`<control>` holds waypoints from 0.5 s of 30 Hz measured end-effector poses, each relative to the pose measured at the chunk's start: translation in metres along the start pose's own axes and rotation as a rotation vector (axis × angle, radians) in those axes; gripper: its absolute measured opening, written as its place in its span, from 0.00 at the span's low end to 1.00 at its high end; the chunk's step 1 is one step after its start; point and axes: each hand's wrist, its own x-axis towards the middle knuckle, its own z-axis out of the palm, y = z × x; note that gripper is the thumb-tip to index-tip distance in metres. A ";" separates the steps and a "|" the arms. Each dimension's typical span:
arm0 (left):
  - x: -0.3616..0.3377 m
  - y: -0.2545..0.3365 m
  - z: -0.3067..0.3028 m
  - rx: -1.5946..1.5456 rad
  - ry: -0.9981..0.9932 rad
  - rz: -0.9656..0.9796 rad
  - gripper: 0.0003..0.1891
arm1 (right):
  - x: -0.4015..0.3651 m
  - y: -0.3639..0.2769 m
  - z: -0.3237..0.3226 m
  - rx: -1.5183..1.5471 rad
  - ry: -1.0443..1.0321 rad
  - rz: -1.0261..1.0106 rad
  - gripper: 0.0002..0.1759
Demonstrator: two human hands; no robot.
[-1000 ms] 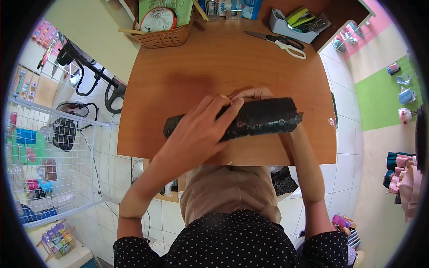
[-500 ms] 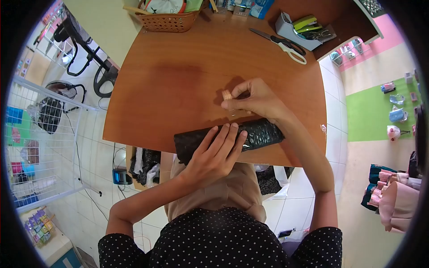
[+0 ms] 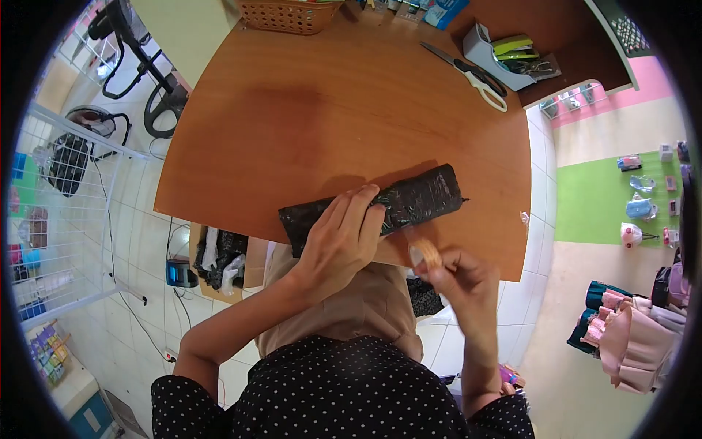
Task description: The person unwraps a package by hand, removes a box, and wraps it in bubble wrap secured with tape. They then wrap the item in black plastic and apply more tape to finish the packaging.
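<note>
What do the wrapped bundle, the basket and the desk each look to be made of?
The bundle has an outer wrap of black, glossy plastic film, judging by its creases and bright glints; its contents are hidden. The basket looks like brown moulded plastic, given its regular punched holes. The desk has a smooth, faintly grained wood look, either varnished wood or laminate.

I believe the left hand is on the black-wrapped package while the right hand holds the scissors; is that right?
Not quite: the right hand holds a small roll of tape, not the scissors, as the head view shows. The left hand is indeed on the black-wrapped package.
</note>
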 end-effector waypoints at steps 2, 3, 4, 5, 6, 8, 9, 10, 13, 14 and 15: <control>0.003 0.003 -0.004 0.028 -0.008 -0.014 0.26 | -0.012 0.015 0.002 -0.051 0.057 0.019 0.06; 0.006 0.005 -0.005 0.059 -0.011 -0.022 0.27 | -0.015 0.021 0.004 -0.101 0.113 0.029 0.06; 0.006 0.005 -0.005 0.056 -0.013 -0.018 0.27 | -0.016 0.026 0.007 -0.101 0.118 0.030 0.06; 0.007 0.006 -0.006 0.119 -0.042 -0.016 0.28 | -0.017 0.030 0.011 -0.065 0.153 0.014 0.07; 0.007 0.006 -0.006 0.182 -0.072 -0.013 0.29 | -0.018 0.034 0.013 -0.029 0.186 -0.002 0.07; 0.009 0.006 -0.007 0.170 -0.089 -0.043 0.29 | -0.014 0.038 0.013 -0.063 0.199 0.015 0.07; 0.011 0.006 -0.008 0.160 -0.102 -0.073 0.29 | -0.011 0.038 0.014 -0.096 0.207 0.006 0.07; 0.014 0.007 -0.010 0.159 -0.101 -0.070 0.29 | -0.008 0.039 0.014 -0.130 0.214 -0.002 0.08; 0.023 0.007 -0.026 -0.272 -0.043 -0.324 0.27 | 0.001 0.045 0.016 -0.129 0.220 -0.003 0.09; 0.026 0.008 -0.033 -0.268 -0.043 -0.323 0.27 | 0.006 0.046 0.015 -0.125 0.219 -0.005 0.09; 0.028 0.011 -0.042 -0.324 -0.071 -0.280 0.28 | 0.012 0.047 0.014 -0.092 0.186 -0.014 0.08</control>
